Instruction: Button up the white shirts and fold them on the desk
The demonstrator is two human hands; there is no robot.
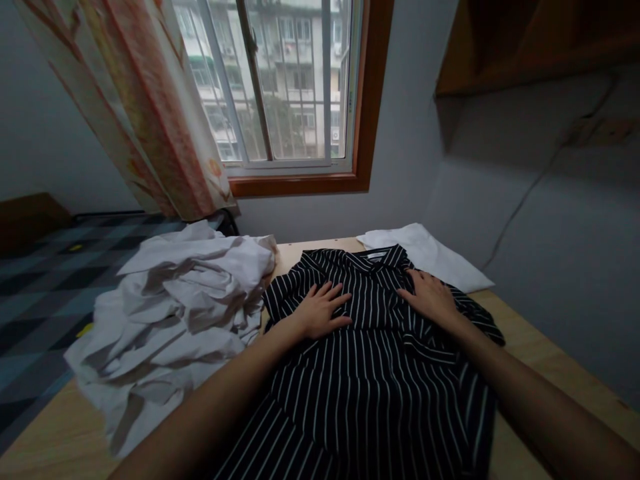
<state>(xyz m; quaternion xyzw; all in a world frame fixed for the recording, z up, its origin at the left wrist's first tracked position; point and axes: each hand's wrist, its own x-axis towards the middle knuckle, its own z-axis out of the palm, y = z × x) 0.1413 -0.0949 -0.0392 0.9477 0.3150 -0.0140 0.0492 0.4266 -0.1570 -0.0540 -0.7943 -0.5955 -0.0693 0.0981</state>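
A black shirt with thin white stripes point(370, 373) lies spread on a wooden table, its collar at the far side, toward the window. My left hand point(323, 311) rests on the left upper part of the shirt, fingers apart. On the right upper part, near the collar, my right hand point(431, 297) lies with its fingers spread, partly over folds of the cloth. Neither hand has cloth visibly gripped. The shirt's lower end runs out of view at the bottom edge.
Crumpled white cloth point(190, 300) is heaped on the left of the wooden table point(530, 340). Another white cloth point(435, 257) lies at the back right. Beyond are a checkered bed point(40, 307), a curtain point(150, 100), a window and a wall shelf point(525, 40).
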